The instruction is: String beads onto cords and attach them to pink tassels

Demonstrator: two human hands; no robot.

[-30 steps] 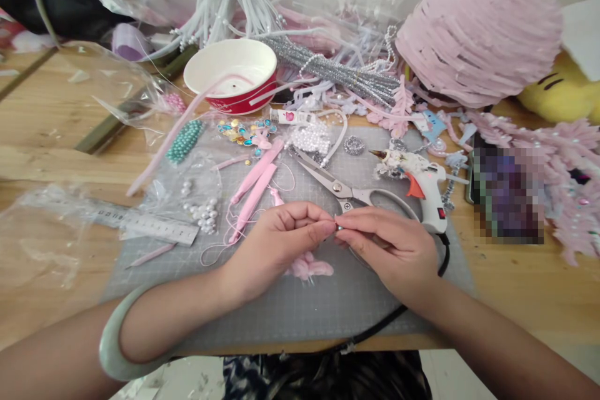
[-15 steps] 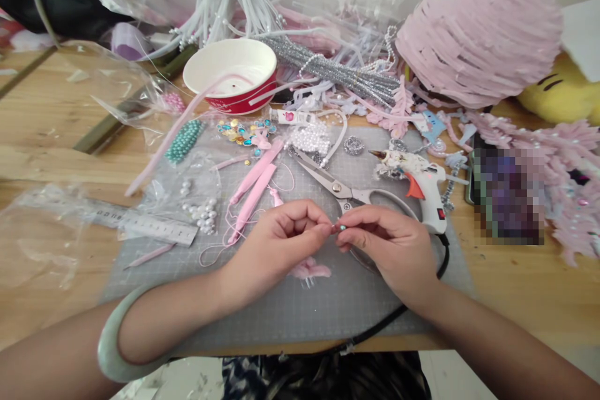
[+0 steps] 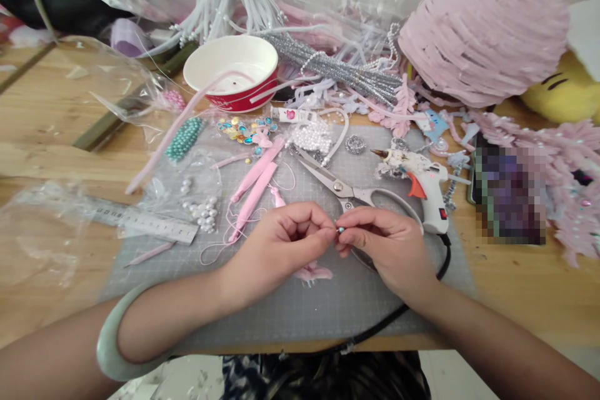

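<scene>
Above the grey cutting mat (image 3: 300, 319), my two hands meet fingertip to fingertip. A small teal bead (image 3: 340, 230) is pinched between the thumb and forefinger of my right hand (image 3: 391, 247). My left hand (image 3: 285, 244) is closed in a pinch right beside the bead; what its fingertips hold is too small to make out. Under the left hand a pink tassel (image 3: 277, 197) shows its knotted top, while a frilly pink piece (image 3: 315, 272) lies partly hidden below. Scissors (image 3: 344, 187) rest half open behind my fingers.
A white glue gun (image 3: 434, 200) lies at the right, its black cable crossing the mat. Teal beads (image 3: 184, 139), white pearls (image 3: 309, 136), pink tassels (image 3: 253, 194) and a steel ruler (image 3: 145, 223) surround my hands. A red-and-white bowl (image 3: 241, 100) stands behind.
My fingertips have drawn slightly closer together around the teal bead. The things on the table have stayed in place.
</scene>
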